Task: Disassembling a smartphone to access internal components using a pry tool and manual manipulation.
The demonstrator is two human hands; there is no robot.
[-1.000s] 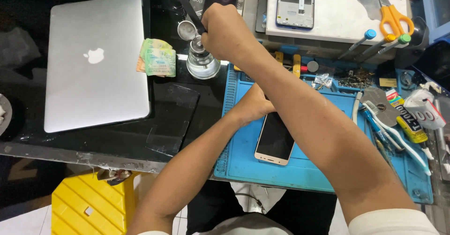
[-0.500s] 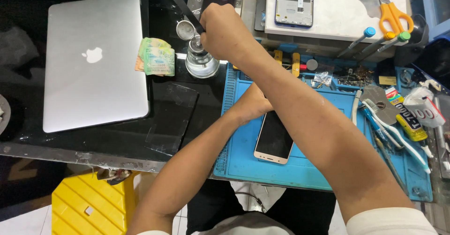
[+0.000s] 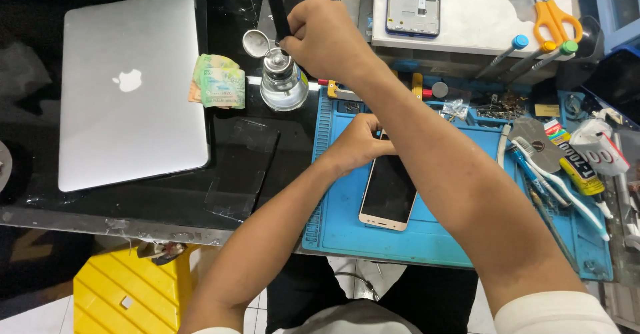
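While left hand (image 3: 357, 144) pins the phone (image 3: 389, 191) on the mat (image 3: 427, 237), right hand (image 3: 323, 37) grips a dark tool at the glass bottle (image 3: 283, 81); phone looks closed, unopened

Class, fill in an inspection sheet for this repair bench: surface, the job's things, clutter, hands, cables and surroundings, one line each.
Surface: blue work mat beside a black tabletop.
Job's things: gold-edged phone lying on the mat; glass bottle with its cap off beside it.
Clutter: closed silver laptop, folded banknotes, orange scissors, toothbrush, glue tube, phone frame.
Hands: left hand grips the phone's top edge; right hand, crossed over it, holds a dark tool above the bottle.
Cables: nothing seen.
Surroundings: yellow stool below the table, tiled floor.
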